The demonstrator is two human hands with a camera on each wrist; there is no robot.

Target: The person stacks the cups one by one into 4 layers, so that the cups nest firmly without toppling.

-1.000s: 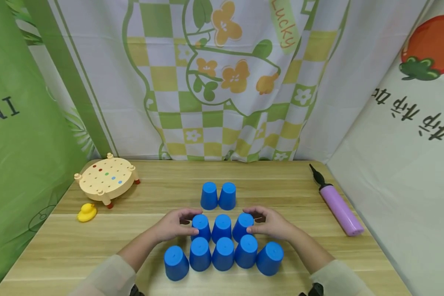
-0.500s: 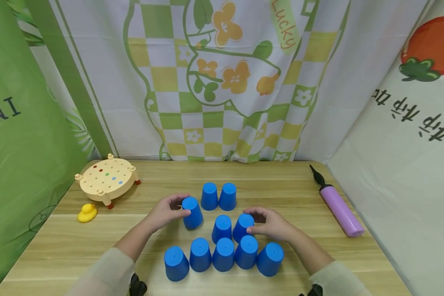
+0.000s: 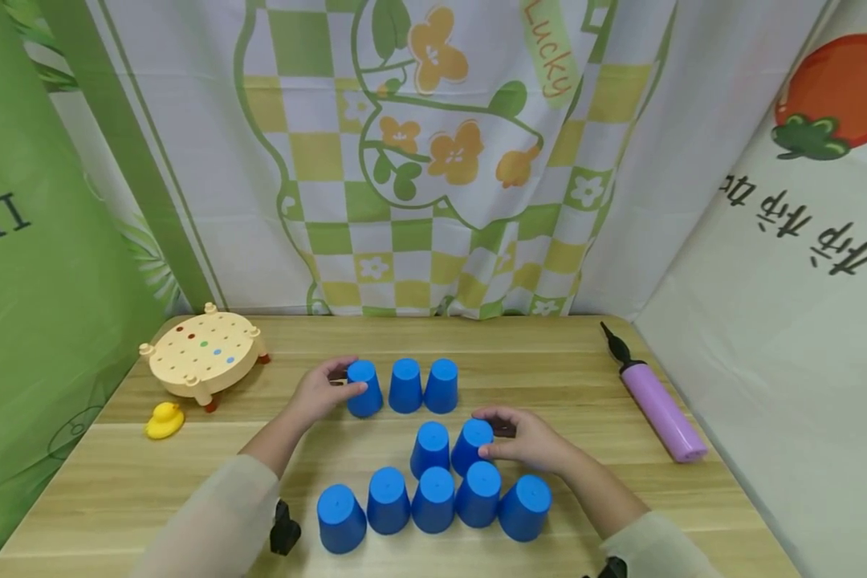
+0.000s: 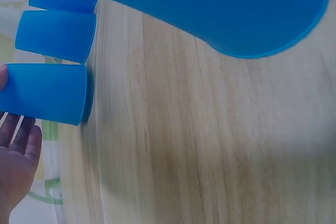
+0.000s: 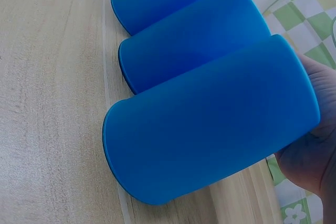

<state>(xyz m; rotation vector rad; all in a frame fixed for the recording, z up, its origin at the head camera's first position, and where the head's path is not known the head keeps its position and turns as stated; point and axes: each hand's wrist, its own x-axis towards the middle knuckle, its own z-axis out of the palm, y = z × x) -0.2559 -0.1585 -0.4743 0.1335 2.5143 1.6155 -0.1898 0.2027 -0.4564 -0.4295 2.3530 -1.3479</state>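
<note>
Upside-down blue plastic cups stand in rows on a wooden table. My left hand grips one blue cup by its side, thumb in front. That cup is at the left end of the back row, beside two others; whether its rim touches the table I cannot tell. Fingers and thumb of my right hand hold the right cup of the middle row, with one more cup to its left. A front row of several cups stands nearest me; one mostly hides my right hand in the right wrist view.
At the back left sits a cream round pegboard stool with short legs, a yellow toy duck in front of it. A purple hand pump lies at the right. Printed curtains enclose the table.
My left hand has taken the left cup out of the middle row and carried it back and left to the end of the back row. The right hand has stayed at its cup.
</note>
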